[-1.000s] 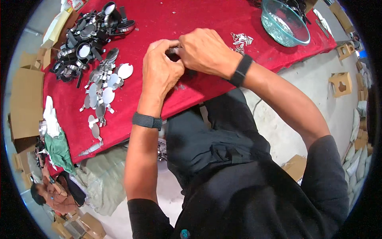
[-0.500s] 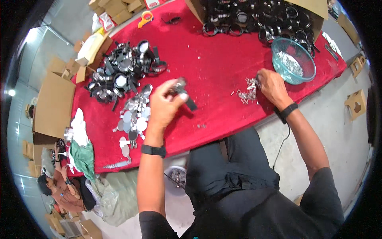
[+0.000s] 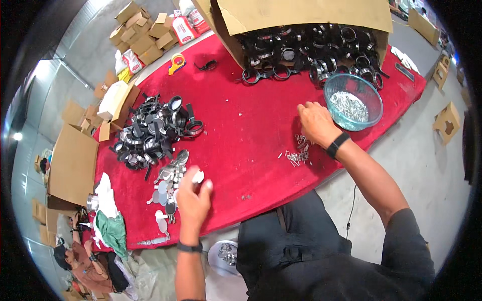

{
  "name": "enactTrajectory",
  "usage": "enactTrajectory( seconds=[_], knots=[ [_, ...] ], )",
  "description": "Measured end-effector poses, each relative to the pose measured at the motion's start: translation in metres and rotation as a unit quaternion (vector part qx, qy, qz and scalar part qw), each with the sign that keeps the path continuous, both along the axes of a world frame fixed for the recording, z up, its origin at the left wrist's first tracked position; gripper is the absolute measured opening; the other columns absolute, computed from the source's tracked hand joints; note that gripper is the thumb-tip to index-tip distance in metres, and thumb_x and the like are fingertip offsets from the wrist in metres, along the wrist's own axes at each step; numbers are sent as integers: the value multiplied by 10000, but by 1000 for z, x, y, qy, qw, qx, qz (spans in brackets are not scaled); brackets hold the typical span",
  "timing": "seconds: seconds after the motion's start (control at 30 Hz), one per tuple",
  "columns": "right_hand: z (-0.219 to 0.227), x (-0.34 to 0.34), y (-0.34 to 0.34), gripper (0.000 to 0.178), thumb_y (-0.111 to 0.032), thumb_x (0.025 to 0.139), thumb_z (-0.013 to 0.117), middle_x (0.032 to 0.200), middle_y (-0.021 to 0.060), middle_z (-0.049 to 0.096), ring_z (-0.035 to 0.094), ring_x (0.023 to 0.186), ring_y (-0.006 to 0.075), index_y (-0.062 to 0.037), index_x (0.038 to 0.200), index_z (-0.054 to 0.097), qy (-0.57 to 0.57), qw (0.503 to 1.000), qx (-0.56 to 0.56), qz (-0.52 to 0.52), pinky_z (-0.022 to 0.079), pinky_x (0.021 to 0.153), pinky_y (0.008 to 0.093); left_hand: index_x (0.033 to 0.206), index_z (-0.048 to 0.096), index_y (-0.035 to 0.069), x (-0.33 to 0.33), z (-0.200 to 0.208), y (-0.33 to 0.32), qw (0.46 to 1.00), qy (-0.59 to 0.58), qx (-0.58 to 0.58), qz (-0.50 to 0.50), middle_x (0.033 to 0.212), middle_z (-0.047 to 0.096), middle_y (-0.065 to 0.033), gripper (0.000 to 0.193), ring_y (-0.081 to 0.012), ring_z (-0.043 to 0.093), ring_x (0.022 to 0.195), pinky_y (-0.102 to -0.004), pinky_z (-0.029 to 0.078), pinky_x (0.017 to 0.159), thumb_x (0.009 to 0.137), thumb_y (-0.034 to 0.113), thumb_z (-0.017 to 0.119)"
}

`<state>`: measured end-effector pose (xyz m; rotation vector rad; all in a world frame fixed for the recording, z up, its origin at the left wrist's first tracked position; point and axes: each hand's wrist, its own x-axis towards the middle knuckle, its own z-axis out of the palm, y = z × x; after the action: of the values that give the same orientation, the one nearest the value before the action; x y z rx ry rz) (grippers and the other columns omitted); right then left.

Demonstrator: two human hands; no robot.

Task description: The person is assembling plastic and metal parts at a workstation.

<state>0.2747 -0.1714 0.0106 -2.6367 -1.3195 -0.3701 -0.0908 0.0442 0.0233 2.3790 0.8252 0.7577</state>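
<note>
My left hand (image 3: 193,200) is at the near edge of a pile of flat, round metal discs with small tabs (image 3: 163,188). A pale round disc (image 3: 198,176) shows between its thumb and fingers. Further right, my right hand (image 3: 319,124) is just beyond a small heap of thin metal pins (image 3: 299,154), its fingers curled downward. Whatever those fingers hold, if anything, is hidden beneath them. Behind the discs rises a larger heap of black-and-silver ring clamps with straps (image 3: 153,130).
A teal see-through basket (image 3: 374,114) of small metal pieces stands right of my right hand. Behind it, a cardboard box (image 3: 306,17) holds many ring clamps. A tape roll (image 3: 176,62) lies on the red cloth (image 3: 246,130). Another person (image 3: 88,263) sits at lower left.
The strapped clamp that was in my left hand no longer shows there; that hand has moved down to the discs. My right hand has moved off the pins. The view has shifted.
</note>
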Motion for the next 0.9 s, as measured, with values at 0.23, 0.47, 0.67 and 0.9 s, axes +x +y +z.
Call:
enactTrajectory(
  seconds=[0.23, 0.47, 0.67, 0.9],
  knots=[
    [19, 89, 138, 487, -309, 919, 782, 1294, 197, 682, 637, 1254, 396, -75, 1330, 666, -4, 998, -6, 57, 554, 992, 566, 1152, 772, 8, -57, -67, -19, 991, 20, 128, -34, 1260, 765, -208, 279, -405, 724, 1177, -493, 557, 1066, 901, 125, 810],
    [45, 200, 242, 1056, -692, 857, 787, 1706, 358, 355, 385, 1574, 505, -162, 1695, 423, 141, 983, -97, 66, 409, 1264, 532, 1013, 747, 5, -53, -65, -19, 993, 19, 118, -21, 1145, 764, -156, 305, -384, 735, 1082, -477, 602, 936, 778, 135, 892],
    [35, 243, 309, 1249, -892, 742, 739, 1810, 301, 139, 133, 1655, 557, -274, 1749, 332, 140, 986, -91, -18, 164, 1349, 625, 990, 752, 2, -50, -58, -19, 996, 37, 77, -22, 1129, 763, -165, 267, -392, 743, 1042, -483, 608, 929, 771, 119, 848],
    [30, 215, 319, 1010, -632, 776, 805, 1804, 309, 158, 173, 1639, 581, -226, 1657, 521, 117, 977, -159, -84, 257, 1309, 679, 990, 753, 3, -54, -64, -20, 994, 39, 101, -19, 1119, 760, -167, 233, -398, 738, 1031, -489, 606, 912, 786, 100, 811]
  ],
)
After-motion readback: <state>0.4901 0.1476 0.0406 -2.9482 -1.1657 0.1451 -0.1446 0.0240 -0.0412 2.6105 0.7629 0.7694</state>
